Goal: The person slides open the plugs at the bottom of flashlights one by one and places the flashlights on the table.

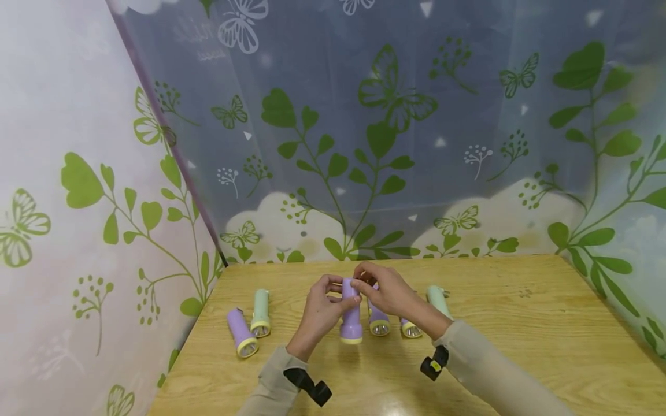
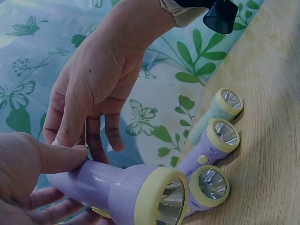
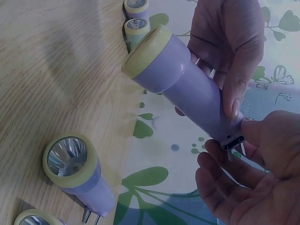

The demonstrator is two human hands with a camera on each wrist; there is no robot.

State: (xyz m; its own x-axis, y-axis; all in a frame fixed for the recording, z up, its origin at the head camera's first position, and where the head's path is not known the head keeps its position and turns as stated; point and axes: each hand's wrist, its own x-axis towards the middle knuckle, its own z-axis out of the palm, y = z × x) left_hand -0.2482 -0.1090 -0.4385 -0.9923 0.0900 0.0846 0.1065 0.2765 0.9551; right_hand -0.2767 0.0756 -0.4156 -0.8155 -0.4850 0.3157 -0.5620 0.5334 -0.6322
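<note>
While the left hand [image 1: 324, 310] grips one purple flashlight [image 1: 351, 318], the right hand [image 1: 389, 293] pinches its pronged end; gentle pressure suits the prongs [image 3: 230, 155]

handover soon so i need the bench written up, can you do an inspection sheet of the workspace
Surface: wooden table
Job's things: held torch, purple, prongs out at its base; on the table, left purple torch, left green torch, two right purple torches, right green torch
Clutter: nothing seen
Hands: left hand grips the held torch's body; right hand pinches its prong end
Cables: nothing seen
Surroundings: backdrop behind the table, printed with leaves and butterflies
</note>
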